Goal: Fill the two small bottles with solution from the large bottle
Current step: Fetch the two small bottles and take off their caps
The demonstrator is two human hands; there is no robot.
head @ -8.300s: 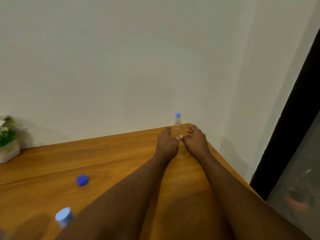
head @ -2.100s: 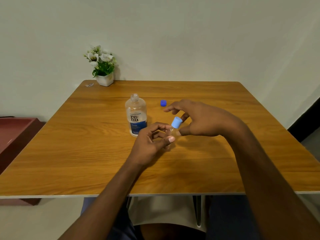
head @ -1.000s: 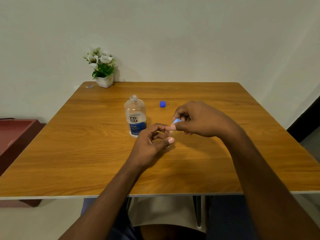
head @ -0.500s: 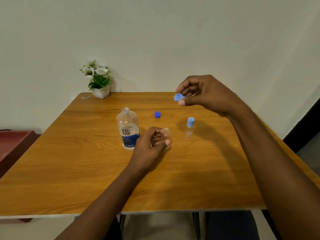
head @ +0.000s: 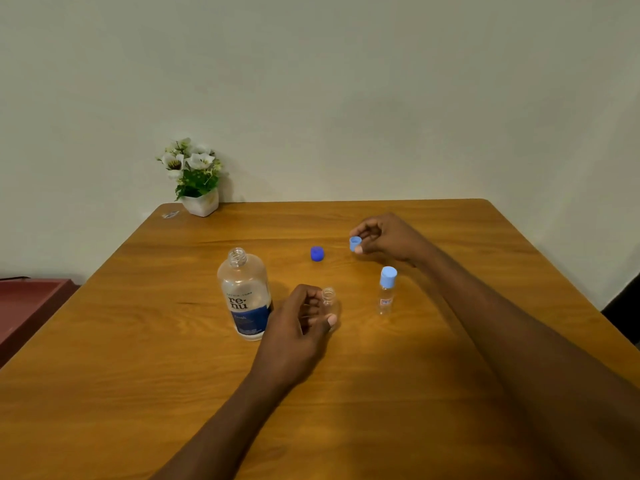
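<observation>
The large clear bottle with a blue label stands uncapped near the middle of the wooden table. Its dark blue cap lies behind it. My left hand grips an uncapped small clear bottle standing just right of the large one. A second small bottle with a light blue cap stands upright further right. My right hand pinches a light blue cap low over the table, right of the dark blue cap.
A small white pot of white flowers sits at the table's far left corner, with a small shiny scrap beside it. A dark red surface lies left of the table. A plain wall stands behind.
My right hand twisted the light blue cap off the small bottle, lifted it away, and has now lowered it toward the table near the dark blue cap. My left hand keeps holding the small bottle.
</observation>
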